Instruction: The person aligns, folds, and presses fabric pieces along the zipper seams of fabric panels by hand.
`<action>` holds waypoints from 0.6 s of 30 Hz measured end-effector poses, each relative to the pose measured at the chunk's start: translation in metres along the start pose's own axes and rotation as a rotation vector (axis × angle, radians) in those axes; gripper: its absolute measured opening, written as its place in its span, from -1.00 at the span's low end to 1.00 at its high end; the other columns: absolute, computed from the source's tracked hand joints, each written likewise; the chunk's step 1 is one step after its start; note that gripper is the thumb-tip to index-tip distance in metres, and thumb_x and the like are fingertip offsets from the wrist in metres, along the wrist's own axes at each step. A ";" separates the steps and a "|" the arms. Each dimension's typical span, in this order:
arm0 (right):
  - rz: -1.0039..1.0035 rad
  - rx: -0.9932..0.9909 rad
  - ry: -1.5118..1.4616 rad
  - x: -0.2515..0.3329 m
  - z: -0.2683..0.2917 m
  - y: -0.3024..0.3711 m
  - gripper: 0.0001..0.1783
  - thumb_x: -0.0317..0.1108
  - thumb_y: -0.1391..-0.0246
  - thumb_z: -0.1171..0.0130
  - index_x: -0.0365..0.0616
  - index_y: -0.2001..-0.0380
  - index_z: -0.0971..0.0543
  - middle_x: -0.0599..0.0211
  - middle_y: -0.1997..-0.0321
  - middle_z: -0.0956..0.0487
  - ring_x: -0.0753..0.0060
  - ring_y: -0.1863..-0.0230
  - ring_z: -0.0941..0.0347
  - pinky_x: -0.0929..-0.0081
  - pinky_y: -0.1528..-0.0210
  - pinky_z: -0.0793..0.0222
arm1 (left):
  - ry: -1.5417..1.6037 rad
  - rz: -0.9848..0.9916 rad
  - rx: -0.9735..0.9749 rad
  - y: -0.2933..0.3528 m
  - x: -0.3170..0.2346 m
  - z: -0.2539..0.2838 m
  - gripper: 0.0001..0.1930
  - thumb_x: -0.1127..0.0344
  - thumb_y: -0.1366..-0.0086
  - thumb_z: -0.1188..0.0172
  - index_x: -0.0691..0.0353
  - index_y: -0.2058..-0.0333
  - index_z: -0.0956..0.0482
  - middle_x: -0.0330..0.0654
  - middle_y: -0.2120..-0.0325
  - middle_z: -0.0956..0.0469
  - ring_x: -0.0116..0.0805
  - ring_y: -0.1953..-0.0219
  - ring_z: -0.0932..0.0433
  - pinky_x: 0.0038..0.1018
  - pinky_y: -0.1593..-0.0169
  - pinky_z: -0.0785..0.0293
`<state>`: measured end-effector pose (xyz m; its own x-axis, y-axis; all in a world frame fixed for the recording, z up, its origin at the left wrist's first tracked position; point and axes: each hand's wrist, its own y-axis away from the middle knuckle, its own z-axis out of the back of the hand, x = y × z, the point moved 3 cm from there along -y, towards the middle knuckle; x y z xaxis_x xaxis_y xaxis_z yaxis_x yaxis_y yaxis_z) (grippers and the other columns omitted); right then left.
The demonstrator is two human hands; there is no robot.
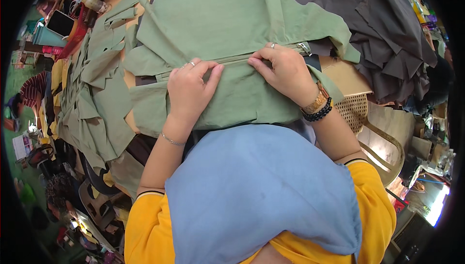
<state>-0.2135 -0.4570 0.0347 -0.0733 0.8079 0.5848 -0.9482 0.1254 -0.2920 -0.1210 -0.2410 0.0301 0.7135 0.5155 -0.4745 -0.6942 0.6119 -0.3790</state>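
Observation:
A light green garment piece (213,19) lies spread over the table in front of me, its near part hanging over the edge toward my lap. Across it runs a green zipper (235,60), with a silver metal slider (304,49) near its right end. My left hand (190,85) pinches the fabric along the zipper, left of the middle. A short gap to the right, my right hand (286,72) pinches the same zipper edge between thumb and index finger. Both hands are closed on the zipper edge, and their other fingers are curled.
Green cut fabric pieces (92,99) drape over the table's left side. Dark grey fabric (387,31) is heaped at the right. A chair (382,143) stands at the right beside the tan table (346,75). A dark-screened tablet (60,23) rests far left; people are beyond.

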 end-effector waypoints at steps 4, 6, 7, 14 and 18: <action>-0.039 0.032 -0.011 -0.002 0.000 -0.003 -0.79 -0.22 -0.22 -0.42 -0.15 0.34 -0.77 0.17 0.41 -0.68 0.04 0.33 -0.64 0.15 0.26 -0.54 | 0.072 0.102 0.012 -0.001 0.000 0.000 -0.83 0.23 -0.34 -0.48 0.19 0.35 -0.77 -0.23 0.47 -0.66 -0.23 0.54 -0.53 -0.34 0.39 -0.43; -0.075 0.044 -0.041 -0.003 0.000 -0.003 -0.80 -0.23 -0.19 -0.44 -0.14 0.35 -0.79 0.17 0.41 -0.69 0.05 0.35 -0.64 0.15 0.27 -0.53 | 0.071 0.094 0.003 -0.002 0.000 -0.001 -0.83 0.23 -0.34 -0.48 0.19 0.35 -0.77 -0.23 0.47 -0.66 -0.24 0.54 -0.53 -0.35 0.39 -0.43; -0.075 0.046 -0.042 -0.004 -0.001 -0.004 -0.80 -0.23 -0.19 -0.44 -0.14 0.35 -0.79 0.17 0.41 -0.69 0.05 0.35 -0.64 0.15 0.27 -0.53 | 0.069 0.084 -0.006 -0.002 0.001 -0.002 -0.83 0.24 -0.33 -0.48 0.19 0.35 -0.77 -0.23 0.46 -0.67 -0.25 0.55 -0.53 -0.36 0.40 -0.43; -0.065 0.050 -0.067 -0.003 0.003 -0.005 -0.80 -0.22 -0.15 -0.48 -0.13 0.37 -0.82 0.14 0.45 -0.71 0.03 0.38 -0.64 0.16 0.28 -0.54 | 0.077 0.072 -0.006 0.000 0.004 -0.004 -0.84 0.25 -0.32 -0.49 0.19 0.36 -0.77 -0.25 0.46 -0.67 -0.26 0.55 -0.52 -0.38 0.39 -0.42; -0.113 0.073 -0.092 -0.002 0.006 -0.005 -0.78 -0.21 -0.13 -0.49 -0.15 0.34 -0.85 0.10 0.44 -0.73 0.02 0.39 -0.65 0.17 0.27 -0.55 | 0.060 0.041 -0.017 0.001 0.002 -0.003 -0.86 0.27 -0.32 -0.49 0.18 0.36 -0.76 -0.25 0.49 -0.65 -0.26 0.56 -0.51 -0.37 0.38 -0.41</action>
<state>-0.2102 -0.4628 0.0397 0.0100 0.7345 0.6785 -0.9717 0.1673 -0.1668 -0.1203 -0.2415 0.0266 0.6781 0.5025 -0.5363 -0.7244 0.5804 -0.3720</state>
